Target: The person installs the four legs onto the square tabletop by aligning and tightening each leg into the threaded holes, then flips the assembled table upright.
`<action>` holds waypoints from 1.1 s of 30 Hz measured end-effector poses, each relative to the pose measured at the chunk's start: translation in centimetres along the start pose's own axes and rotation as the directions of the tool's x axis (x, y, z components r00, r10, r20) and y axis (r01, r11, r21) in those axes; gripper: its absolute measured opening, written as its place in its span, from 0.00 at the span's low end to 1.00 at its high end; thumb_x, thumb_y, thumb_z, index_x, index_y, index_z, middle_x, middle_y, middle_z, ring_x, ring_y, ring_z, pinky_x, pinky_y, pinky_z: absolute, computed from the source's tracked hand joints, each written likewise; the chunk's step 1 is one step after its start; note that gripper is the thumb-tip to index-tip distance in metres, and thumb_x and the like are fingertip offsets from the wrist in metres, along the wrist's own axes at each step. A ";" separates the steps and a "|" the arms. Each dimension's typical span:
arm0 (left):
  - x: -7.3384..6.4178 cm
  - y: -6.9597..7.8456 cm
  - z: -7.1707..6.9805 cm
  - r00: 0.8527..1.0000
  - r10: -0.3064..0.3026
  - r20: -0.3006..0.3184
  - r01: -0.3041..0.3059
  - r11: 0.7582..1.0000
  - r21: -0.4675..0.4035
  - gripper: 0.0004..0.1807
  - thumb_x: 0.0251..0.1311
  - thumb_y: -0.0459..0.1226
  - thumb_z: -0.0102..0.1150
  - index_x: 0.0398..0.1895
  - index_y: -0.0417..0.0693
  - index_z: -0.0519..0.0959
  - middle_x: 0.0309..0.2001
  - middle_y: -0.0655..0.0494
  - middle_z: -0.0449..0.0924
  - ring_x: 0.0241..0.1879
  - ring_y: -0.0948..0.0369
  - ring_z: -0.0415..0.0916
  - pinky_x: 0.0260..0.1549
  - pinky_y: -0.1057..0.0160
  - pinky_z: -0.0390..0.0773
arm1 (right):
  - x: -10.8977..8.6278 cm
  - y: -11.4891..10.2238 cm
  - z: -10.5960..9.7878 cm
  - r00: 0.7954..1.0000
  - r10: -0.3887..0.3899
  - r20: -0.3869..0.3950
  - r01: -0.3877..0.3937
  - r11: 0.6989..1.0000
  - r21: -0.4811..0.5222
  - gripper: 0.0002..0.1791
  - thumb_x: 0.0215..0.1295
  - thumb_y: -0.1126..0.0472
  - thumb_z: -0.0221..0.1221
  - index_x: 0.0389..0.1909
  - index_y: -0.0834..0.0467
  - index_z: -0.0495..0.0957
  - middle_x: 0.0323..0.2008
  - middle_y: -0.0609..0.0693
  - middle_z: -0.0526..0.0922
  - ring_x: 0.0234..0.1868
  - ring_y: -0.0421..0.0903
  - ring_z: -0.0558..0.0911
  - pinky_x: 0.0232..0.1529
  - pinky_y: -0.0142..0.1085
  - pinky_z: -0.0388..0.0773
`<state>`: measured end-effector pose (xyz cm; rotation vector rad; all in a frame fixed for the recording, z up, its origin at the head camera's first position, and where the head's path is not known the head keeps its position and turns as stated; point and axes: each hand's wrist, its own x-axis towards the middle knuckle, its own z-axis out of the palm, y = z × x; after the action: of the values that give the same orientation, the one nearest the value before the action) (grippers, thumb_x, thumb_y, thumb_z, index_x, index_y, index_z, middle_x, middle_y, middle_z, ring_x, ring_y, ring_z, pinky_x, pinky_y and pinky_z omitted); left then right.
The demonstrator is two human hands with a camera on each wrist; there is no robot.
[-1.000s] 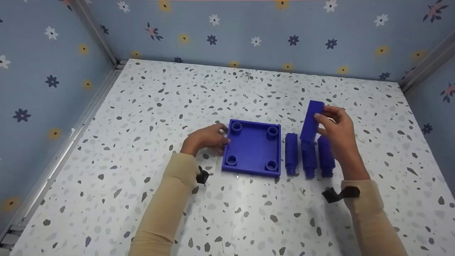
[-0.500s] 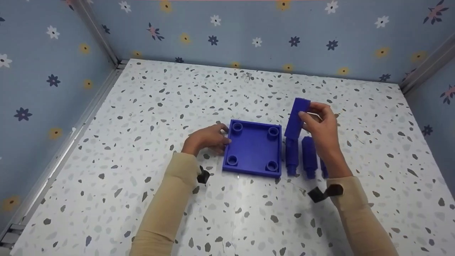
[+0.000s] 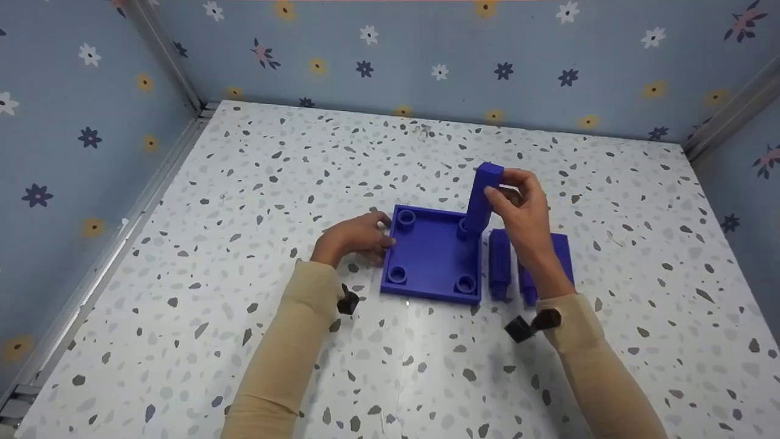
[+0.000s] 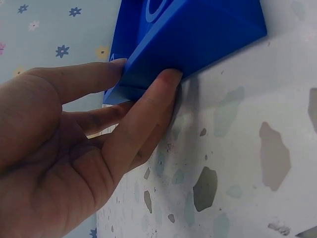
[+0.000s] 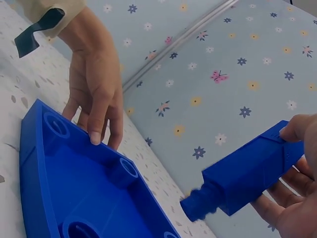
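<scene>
A blue square toy tabletop [image 3: 432, 256] lies with its raised rim up and a round socket in each corner. At its left wall, my left hand [image 3: 359, 238] rests its fingertips against the rim and outer side, fingers fairly straight. My right hand [image 3: 524, 210] pinches a blue table leg [image 3: 483, 198] between thumb and fingers. The leg is tilted, and in the head view its lower end overlaps the far right socket [image 3: 464, 228]. Seen from the right wrist, the leg's threaded end [image 5: 200, 203] points down and is apart from the tabletop.
Right of the tabletop lie more blue legs: a near one [image 3: 499, 265], a middle one [image 3: 528, 286] and a far one [image 3: 562, 256], the latter two partly behind my right wrist. Blue flowered panels [image 3: 414, 55] stand around the speckled white table [image 3: 304, 152].
My right hand has moved left with the leg, from above the loose legs to the tabletop's far right corner, and the leg stands more upright. My left hand stays in place.
</scene>
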<state>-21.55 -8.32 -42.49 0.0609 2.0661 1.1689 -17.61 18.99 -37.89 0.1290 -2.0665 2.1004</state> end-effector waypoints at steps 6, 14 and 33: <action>-0.1 0.1 0.0 1.000 0.001 -0.012 -0.001 0.999 0.035 0.27 0.65 0.37 0.55 0.65 0.47 0.62 0.48 0.46 0.75 0.35 0.58 0.81 0.39 0.63 0.81 | 0.2 0.5 1.0 0.999 -0.035 0.024 0.035 0.999 0.007 0.21 0.62 0.69 0.60 0.55 0.62 0.66 0.50 0.51 0.71 0.53 0.47 0.76 0.52 0.32 0.76; 0.1 -0.1 -0.1 1.000 0.001 -0.014 -0.001 1.000 0.029 0.27 0.64 0.36 0.56 0.65 0.47 0.62 0.51 0.46 0.74 0.34 0.59 0.81 0.37 0.64 0.81 | 0.4 1.1 2.5 0.999 -0.041 0.032 0.041 0.999 -0.016 0.21 0.61 0.69 0.61 0.53 0.62 0.66 0.49 0.52 0.72 0.51 0.47 0.77 0.49 0.32 0.77; -0.2 0.0 -0.1 0.998 0.035 -0.046 -0.026 0.981 0.194 0.29 0.62 0.40 0.57 0.66 0.48 0.63 0.61 0.46 0.68 0.49 0.56 0.77 0.58 0.56 0.70 | 1.1 3.1 6.5 0.992 -0.093 0.091 0.094 0.996 -0.004 0.22 0.58 0.70 0.62 0.50 0.63 0.65 0.47 0.54 0.72 0.50 0.49 0.78 0.42 0.34 0.79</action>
<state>-21.47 -8.42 -42.40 0.1591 2.2246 0.9924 -19.81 12.53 -40.58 0.3190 -2.0759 2.0657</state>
